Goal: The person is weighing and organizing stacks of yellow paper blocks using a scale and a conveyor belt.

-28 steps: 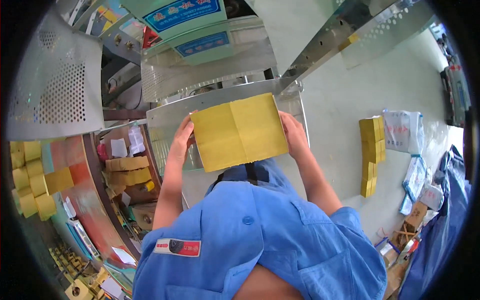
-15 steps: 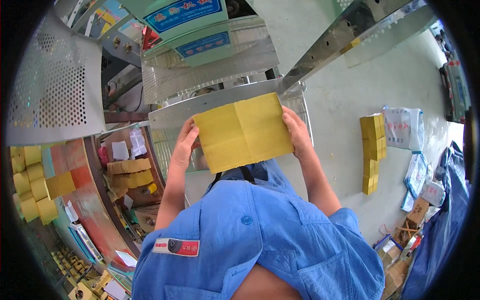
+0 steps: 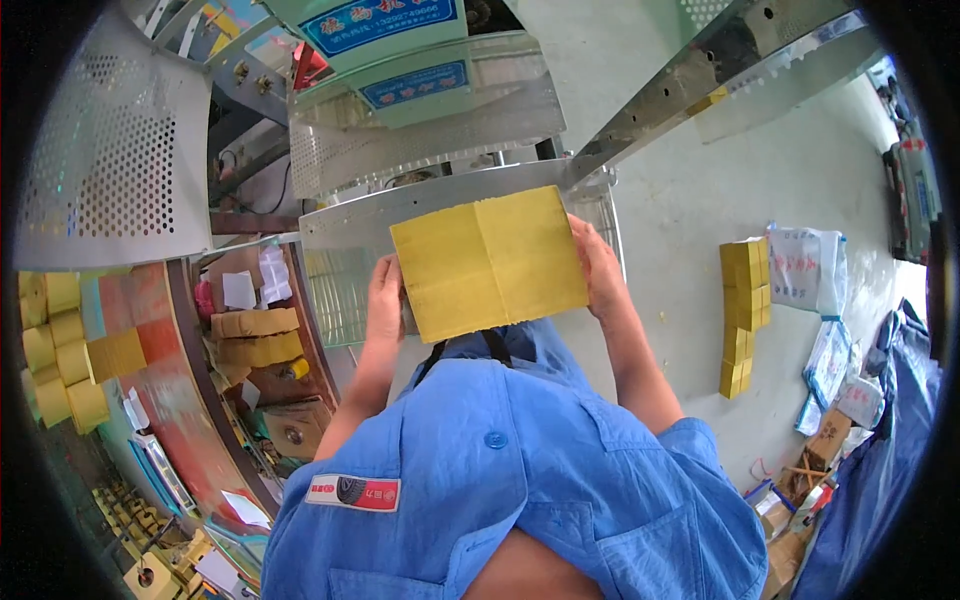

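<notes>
A rectangular piece of coarse yellow paper [image 3: 490,265], creased into quarters, is held up in front of my waist, slightly tilted. Whether it is one sheet or a stack I cannot tell. My left hand [image 3: 386,298] is closed at its left edge, the fingertips hidden behind the paper. On the opposite edge, my right hand [image 3: 598,268] grips it, fingers partly out of sight behind. Just beyond the paper lies the metal ledge [image 3: 350,212] of a machine with a clear guard panel [image 3: 430,110].
A slanted metal beam [image 3: 690,90] runs off to the upper right. Stacked yellow paper bundles [image 3: 738,315] and a white sack [image 3: 805,268] stand on the floor at right. More yellow bundles [image 3: 55,350] and a red-topped bench [image 3: 190,390] are at left, below a perforated panel [image 3: 110,150].
My left hand has shifted slightly inward and its thumb no longer shows over the paper's front edge. The paper and my right hand stay nearly in place.
</notes>
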`<state>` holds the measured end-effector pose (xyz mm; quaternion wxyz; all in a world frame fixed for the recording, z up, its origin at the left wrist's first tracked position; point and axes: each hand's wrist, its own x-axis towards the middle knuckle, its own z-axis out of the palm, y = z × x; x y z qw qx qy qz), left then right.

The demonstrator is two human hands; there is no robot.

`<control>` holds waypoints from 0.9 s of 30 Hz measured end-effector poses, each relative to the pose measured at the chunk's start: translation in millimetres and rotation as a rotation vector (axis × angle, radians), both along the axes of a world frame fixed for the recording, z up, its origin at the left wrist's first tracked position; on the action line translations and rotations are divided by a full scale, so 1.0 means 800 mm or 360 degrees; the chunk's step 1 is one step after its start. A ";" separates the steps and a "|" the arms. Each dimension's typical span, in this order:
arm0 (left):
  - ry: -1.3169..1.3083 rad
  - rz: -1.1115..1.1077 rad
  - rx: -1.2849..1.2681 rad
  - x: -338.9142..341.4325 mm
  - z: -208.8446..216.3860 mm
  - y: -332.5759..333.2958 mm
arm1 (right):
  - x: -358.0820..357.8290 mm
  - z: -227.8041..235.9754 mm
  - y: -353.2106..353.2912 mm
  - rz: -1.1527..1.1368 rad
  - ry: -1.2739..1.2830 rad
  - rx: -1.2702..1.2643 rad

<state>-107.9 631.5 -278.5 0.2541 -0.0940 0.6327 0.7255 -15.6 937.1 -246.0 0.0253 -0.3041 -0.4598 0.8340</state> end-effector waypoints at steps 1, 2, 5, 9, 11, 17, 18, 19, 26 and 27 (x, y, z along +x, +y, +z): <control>0.0024 0.0081 0.0024 0.004 -0.008 0.004 | 0.000 0.000 0.004 0.0023 0.0072 -0.0193; 0.0043 0.0153 0.0050 0.008 -0.010 0.011 | 0.001 0.000 0.007 0.0036 0.0139 -0.0382; -0.0113 0.0215 0.0362 0.015 -0.012 0.025 | 0.003 -0.009 0.003 -0.0004 -0.0139 -0.0066; -0.0319 0.0327 0.0510 0.029 0.025 0.059 | -0.003 -0.011 -0.006 0.0079 -0.0307 0.0136; -0.0382 0.0361 0.0418 0.029 0.026 0.065 | -0.008 -0.015 -0.012 0.0044 -0.0251 0.0285; -0.0168 0.0354 0.0458 -0.009 0.047 0.085 | -0.041 0.000 0.012 0.0067 -0.0117 0.0390; -0.0169 0.0358 0.0457 -0.024 0.052 0.086 | -0.055 0.010 0.012 0.0071 -0.0118 0.0389; -0.0100 0.0321 0.0484 -0.044 0.056 0.087 | -0.073 0.024 0.011 0.0010 -0.0042 0.0361; -0.0054 0.0168 0.0443 -0.131 0.046 0.108 | -0.138 -0.013 0.015 -0.0004 0.0206 0.0486; -0.0048 0.0185 0.0435 -0.140 0.039 0.102 | -0.141 -0.008 0.013 0.0020 0.0267 0.0389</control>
